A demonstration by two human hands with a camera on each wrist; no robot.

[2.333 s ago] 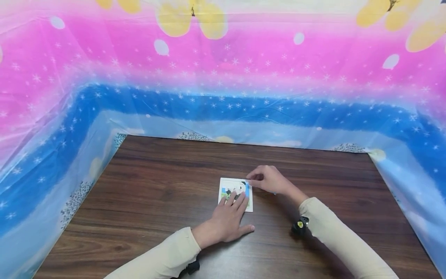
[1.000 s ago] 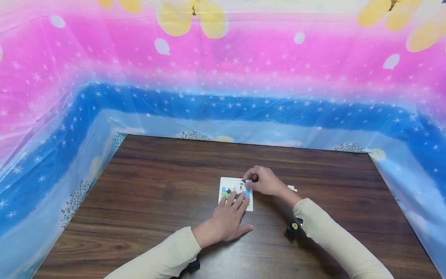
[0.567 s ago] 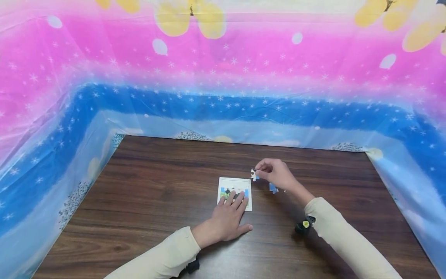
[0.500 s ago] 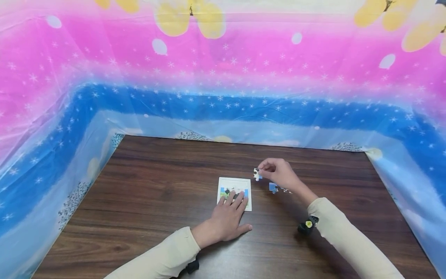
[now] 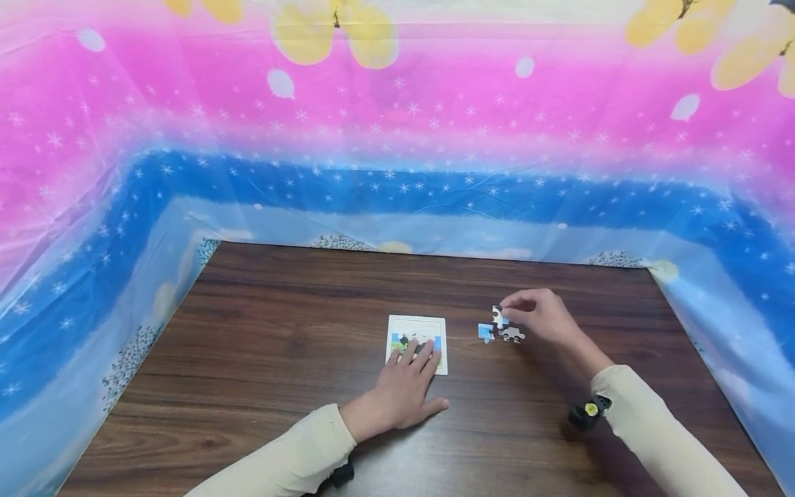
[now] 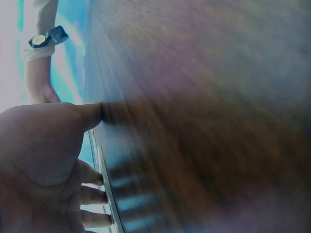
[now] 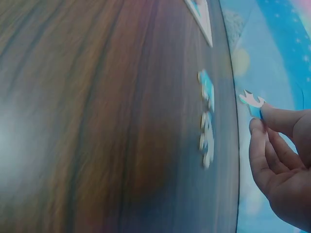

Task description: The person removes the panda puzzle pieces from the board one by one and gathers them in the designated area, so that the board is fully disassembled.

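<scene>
My left hand [image 5: 406, 386] lies with fingers spread on a white-framed jigsaw puzzle board [image 5: 417, 321], covering its lower part. Blue, green and black-and-white picture parts show around the fingers; the board's upper part is pale. To the right, my right hand [image 5: 540, 314] pinches a white, black and blue puzzle piece [image 5: 497, 317] between thumb and fingers. The right wrist view shows this puzzle piece [image 7: 252, 101] raised above the table. Two loose pieces lie just nearer to me: a blue one [image 5: 486, 333] and a greyish one [image 5: 513, 335].
The brown wooden table [image 5: 279, 310] is bordered at the back and sides by a pink and blue patterned cloth [image 5: 397, 186]. Black wrist cameras sit under both sleeves, the right one [image 5: 586, 412] standing off the cuff.
My right hand has lifted the puzzle piece off the board's upper right corner and carried it right, over the loose pieces. My left hand has stayed in place.
</scene>
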